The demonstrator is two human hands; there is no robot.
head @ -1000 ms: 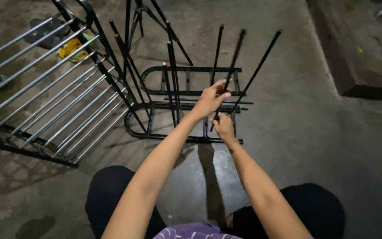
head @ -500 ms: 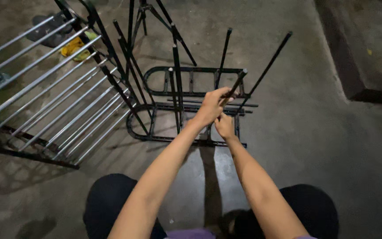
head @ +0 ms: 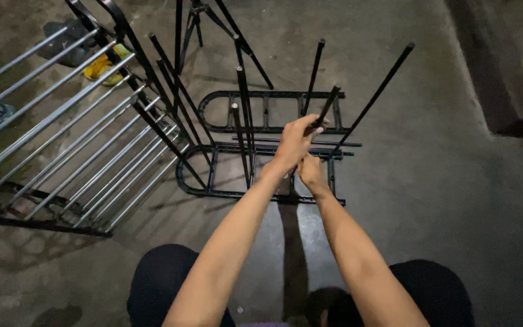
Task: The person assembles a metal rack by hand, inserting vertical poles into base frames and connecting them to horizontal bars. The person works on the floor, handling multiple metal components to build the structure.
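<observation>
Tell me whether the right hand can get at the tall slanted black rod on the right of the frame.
Probably yes: the slanted rod stands just right of the right hand, with nothing between them, though that hand now grips a rod.

left hand [head: 295,142]: closed around upper part of a black metal rod [head: 325,111] | right hand [head: 311,174]: gripping the same rod lower down, just above the black metal rack frame [head: 261,163] lying on the concrete floor [head: 431,200] | left of frame: silver-barred rack panel [head: 74,139], tilted | behind it: yellow sandal [head: 105,65]
</observation>
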